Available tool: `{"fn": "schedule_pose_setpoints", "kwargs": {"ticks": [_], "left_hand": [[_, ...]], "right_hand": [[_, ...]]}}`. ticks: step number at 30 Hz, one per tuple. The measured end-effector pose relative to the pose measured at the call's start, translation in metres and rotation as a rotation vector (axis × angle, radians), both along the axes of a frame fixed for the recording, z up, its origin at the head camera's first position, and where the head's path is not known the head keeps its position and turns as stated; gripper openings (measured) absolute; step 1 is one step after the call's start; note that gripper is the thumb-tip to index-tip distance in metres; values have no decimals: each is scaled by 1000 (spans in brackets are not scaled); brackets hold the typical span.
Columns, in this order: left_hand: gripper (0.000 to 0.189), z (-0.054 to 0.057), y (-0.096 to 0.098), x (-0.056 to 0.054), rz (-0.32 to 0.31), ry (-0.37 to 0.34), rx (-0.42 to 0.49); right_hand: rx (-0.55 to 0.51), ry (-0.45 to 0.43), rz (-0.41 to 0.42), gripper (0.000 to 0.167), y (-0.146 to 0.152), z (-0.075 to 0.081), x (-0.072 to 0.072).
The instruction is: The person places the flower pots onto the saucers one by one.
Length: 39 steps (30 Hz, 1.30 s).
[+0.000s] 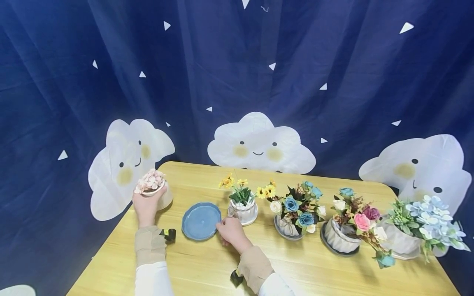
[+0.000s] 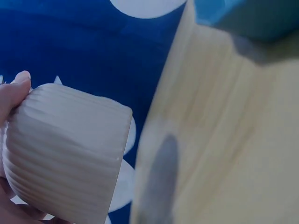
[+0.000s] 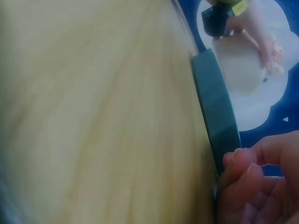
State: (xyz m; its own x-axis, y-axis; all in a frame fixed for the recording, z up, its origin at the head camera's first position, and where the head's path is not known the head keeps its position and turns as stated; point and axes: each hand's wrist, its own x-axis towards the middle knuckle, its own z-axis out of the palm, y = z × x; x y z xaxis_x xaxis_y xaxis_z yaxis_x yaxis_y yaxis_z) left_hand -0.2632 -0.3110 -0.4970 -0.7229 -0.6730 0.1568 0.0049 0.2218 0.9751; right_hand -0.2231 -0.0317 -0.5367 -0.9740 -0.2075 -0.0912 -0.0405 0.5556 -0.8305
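At the left side of the table, my left hand (image 1: 145,205) grips a whitish flowerpot (image 1: 166,198) by its upper part. Pale pink flowers (image 1: 150,181) fill the top of this pot. In the left wrist view the ribbed wall of the pot (image 2: 70,149) is tilted on its side, with the thumb at the rim. To the right, a round blue saucer (image 1: 201,221) with a faceted rim lies flat in the head view. My right hand (image 1: 233,233) pinches its right edge between thumb and fingers, and the right wrist view shows the fingertips (image 3: 243,156) on that rim.
Beyond my right hand stands a white pot of yellow flowers (image 1: 243,211). Further right come a pot with blue roses (image 1: 290,226), one with mixed roses (image 1: 342,238) and one with pale blue hydrangeas (image 1: 401,242). A dark blue curtain (image 1: 237,82) hangs behind the wooden table (image 1: 192,263).
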Motion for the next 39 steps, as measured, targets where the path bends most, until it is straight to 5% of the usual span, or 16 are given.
{"fn": "schedule_pose_setpoints", "kwargs": {"ticks": [12, 23, 39], "left_hand": [[95, 22, 17, 12, -120, -34, -194], [98, 32, 42, 25, -258, -29, -223], [92, 21, 72, 36, -413, 2, -202]], "right_hand": [[9, -6, 7, 31, 1, 2, 1], [7, -8, 3, 31, 0, 1, 1], [20, 6, 19, 32, 1, 0, 0]]}}
